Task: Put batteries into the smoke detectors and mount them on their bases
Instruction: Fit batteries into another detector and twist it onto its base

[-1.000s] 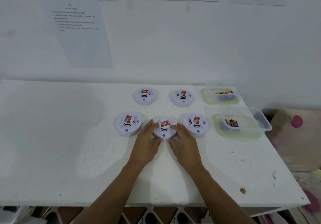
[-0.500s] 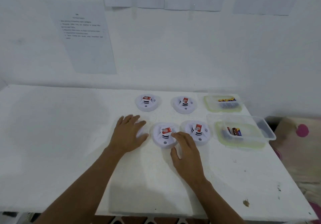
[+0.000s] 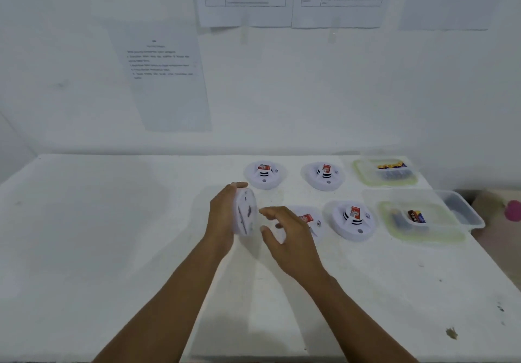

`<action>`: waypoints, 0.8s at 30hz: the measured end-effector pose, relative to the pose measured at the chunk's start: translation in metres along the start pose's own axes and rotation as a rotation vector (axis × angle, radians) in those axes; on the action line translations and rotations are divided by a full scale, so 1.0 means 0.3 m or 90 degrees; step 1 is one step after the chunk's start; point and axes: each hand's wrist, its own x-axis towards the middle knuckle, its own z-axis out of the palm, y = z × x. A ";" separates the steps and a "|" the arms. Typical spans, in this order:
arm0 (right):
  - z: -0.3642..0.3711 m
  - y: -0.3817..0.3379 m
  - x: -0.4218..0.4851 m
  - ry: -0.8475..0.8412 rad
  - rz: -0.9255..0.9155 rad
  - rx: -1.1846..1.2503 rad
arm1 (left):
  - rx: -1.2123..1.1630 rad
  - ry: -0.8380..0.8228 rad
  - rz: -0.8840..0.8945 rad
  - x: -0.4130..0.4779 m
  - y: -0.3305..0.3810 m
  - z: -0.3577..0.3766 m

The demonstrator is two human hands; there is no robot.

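Observation:
My left hand (image 3: 222,217) grips a white smoke detector (image 3: 245,212), lifted off the table and tilted on edge so its underside faces right. My right hand (image 3: 287,234) hovers just right of it, fingers loosely spread, holding nothing. Behind that hand a second detector (image 3: 311,221) with a red label lies on the table, partly hidden. A third detector (image 3: 353,220) sits to its right. Two more detectors (image 3: 264,174) (image 3: 323,176) sit in the back row. Batteries (image 3: 416,216) lie in the near clear container (image 3: 423,231).
A second clear container (image 3: 384,172) with batteries stands at the back right. The white table (image 3: 112,236) meets a wall with taped paper sheets (image 3: 166,81). The table's right edge drops off beside the near container.
My left hand moved onto the left detector, picked it up and tipped it on edge. My right hand left the middle detector and rose toward the lifted one. The camera tilted up.

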 end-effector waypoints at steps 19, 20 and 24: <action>0.117 -0.135 0.023 0.045 0.075 0.006 | -0.227 -0.149 -0.029 -0.119 0.015 -0.083; 0.118 -0.133 0.023 0.041 0.079 0.005 | -0.228 -0.162 -0.034 -0.122 0.019 -0.081; 0.120 -0.119 0.033 0.016 0.072 -0.005 | -0.230 -0.161 -0.046 -0.123 0.031 -0.092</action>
